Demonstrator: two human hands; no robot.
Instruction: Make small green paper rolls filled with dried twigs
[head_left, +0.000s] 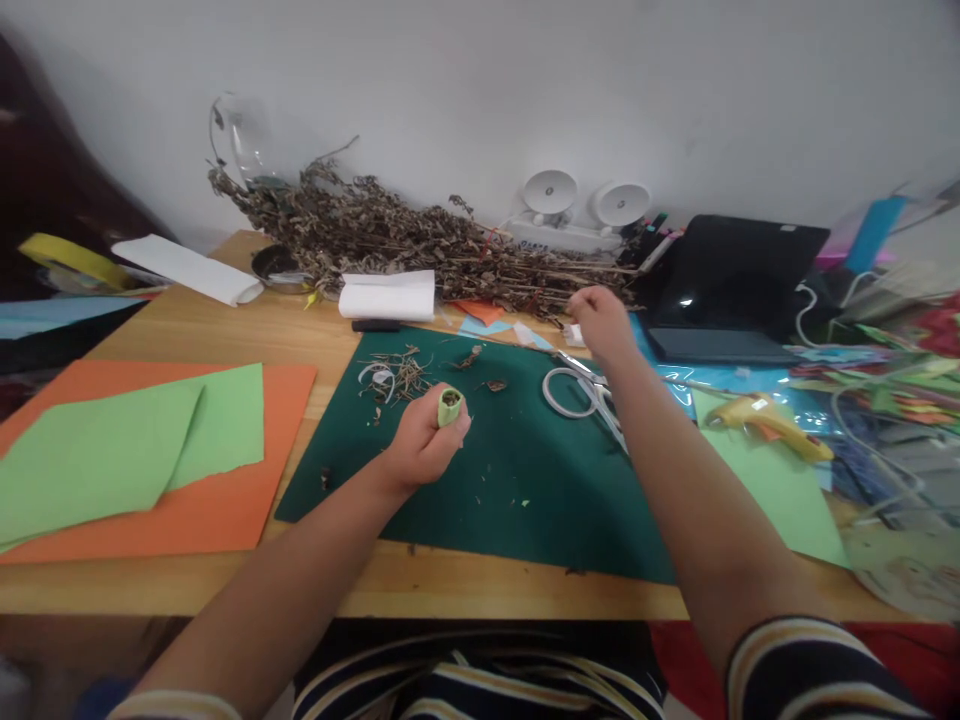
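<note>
My left hand (420, 440) is wrapped round a light green paper tube (449, 407), held upright over the green cutting mat (525, 470). Dark dried bits show inside the tube's open top. At the front edge of the dried plant bundle (420, 235), my right hand (602, 322) is closed with its fingers curled together. What it pinches, if anything, is too small to make out. A small white object (573, 335) lies just under that hand. Scissors with white handles (574, 392) rest below it, partly hidden by my right forearm. Broken stems (405, 373) lie on the mat.
Green paper (97, 455) on an orange sheet (289, 420) lies at the left. A white roll (387, 296) and black marker (376, 325) sit behind the mat. To the right are a yellow glue gun (769, 420) and a black tablet (739, 285).
</note>
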